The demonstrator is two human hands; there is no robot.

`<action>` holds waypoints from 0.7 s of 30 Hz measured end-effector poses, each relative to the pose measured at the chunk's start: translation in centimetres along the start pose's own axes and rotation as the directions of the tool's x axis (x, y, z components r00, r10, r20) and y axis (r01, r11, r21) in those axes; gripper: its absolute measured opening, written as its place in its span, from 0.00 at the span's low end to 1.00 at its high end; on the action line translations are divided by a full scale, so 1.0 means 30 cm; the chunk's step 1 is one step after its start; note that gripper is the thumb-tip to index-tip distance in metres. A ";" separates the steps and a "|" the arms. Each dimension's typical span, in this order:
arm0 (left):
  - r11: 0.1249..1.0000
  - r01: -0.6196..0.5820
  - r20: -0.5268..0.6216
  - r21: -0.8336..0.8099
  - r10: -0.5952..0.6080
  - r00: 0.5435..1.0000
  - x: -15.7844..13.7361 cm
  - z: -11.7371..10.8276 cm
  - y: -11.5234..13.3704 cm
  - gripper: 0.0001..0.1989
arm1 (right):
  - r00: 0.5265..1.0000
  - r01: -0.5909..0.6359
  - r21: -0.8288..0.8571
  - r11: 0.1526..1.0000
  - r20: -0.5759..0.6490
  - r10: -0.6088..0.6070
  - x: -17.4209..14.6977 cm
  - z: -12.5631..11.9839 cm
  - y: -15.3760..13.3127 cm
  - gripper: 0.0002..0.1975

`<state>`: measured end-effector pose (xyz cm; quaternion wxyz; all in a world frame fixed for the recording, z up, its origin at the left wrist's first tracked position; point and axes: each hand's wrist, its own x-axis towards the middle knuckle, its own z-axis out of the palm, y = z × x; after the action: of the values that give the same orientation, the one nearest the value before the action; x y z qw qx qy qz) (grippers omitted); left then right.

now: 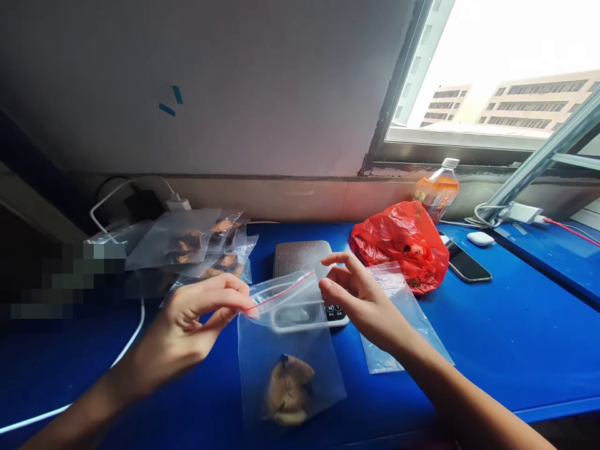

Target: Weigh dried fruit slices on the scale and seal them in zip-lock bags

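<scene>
A clear zip-lock bag (290,340) with a red line along its top hangs over the front of a kitchen scale (302,256). Inside its lower part lie pale brown dried pieces (288,390), their exact kind unclear. My left hand (206,319) pinches the bag's upper left corner between thumb and fingers. At the upper right corner is my right hand (354,290), its index finger lifted while the thumb and another finger appear to grip the bag's edge. The bag partly covers the scale's display and buttons.
Several filled clear bags (187,244) are piled at left beside a white cable (140,319). To the right lie a flat clear bag (398,325), a red plastic bag (398,244), a phone (469,262) and a white case (480,239). An orange drink bottle (438,187) stands behind.
</scene>
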<state>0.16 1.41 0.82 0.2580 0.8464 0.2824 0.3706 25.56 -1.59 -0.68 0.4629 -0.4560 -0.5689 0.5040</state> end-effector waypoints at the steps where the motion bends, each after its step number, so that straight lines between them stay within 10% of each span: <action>1: 1.000 -0.014 -0.028 -0.009 0.014 1.000 0.008 -0.001 0.013 0.14 | 1.000 -0.018 0.015 1.000 -0.002 0.018 -0.003 0.001 -0.002 0.17; 10: 0.994 -0.094 -0.333 -0.053 0.072 0.940 0.198 0.017 0.150 0.12 | 0.989 0.030 0.052 0.998 0.145 -0.038 0.018 -0.060 0.020 0.17; 17: 0.918 -0.358 -0.683 -0.172 0.151 0.715 0.437 0.037 0.246 0.13 | 0.961 0.185 0.159 0.970 0.175 -0.212 0.017 -0.074 0.047 0.25; 21: 0.910 -0.245 -0.594 -0.335 -0.002 0.805 0.503 0.097 0.237 0.13 | 0.940 0.311 0.363 0.878 0.016 -0.340 -0.007 -0.044 -0.004 0.21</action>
<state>12.99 5.81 10.95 0.2999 0.6386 0.2108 0.6766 26.90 -1.61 -0.50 0.5926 -0.2425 -0.5551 0.5310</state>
